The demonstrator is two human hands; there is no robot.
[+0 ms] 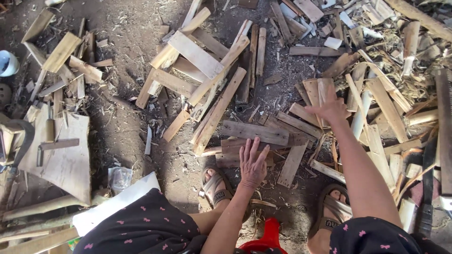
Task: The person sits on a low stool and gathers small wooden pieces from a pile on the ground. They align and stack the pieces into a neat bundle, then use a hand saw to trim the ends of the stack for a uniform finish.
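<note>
Head-camera view: a seated person in a dark dress with small pink marks bent over a dirt floor [122, 117] strewn with split wood. The left hand [253, 163] lay flat, fingers [250, 150] spread and closed on nothing, their tips touching the near edge of a grey, weathered slat [256, 132] that lay crosswise just beyond the sandalled left foot [215, 188]. The right hand [331, 108] reached farther out and to the right, palm down and fingers loosely open, resting on a cluster of pale upright-lying wood strips [316, 94]; it gripped none of them as far as the view showed.

Judged from the scene, the rough, freshly split edges could drive a splinter into either bare palm if a hand slid along the grain. The slats lay loosely criss-crossed, so lifting one could tip its neighbours onto the exposed toes. A long saw blade [444, 122] lay at the far right edge, well apart from the right hand but within a sweep of the arm. A red plastic object [269, 237] sat near, between the feet, and a pale board [70, 160] lay at left.
</note>
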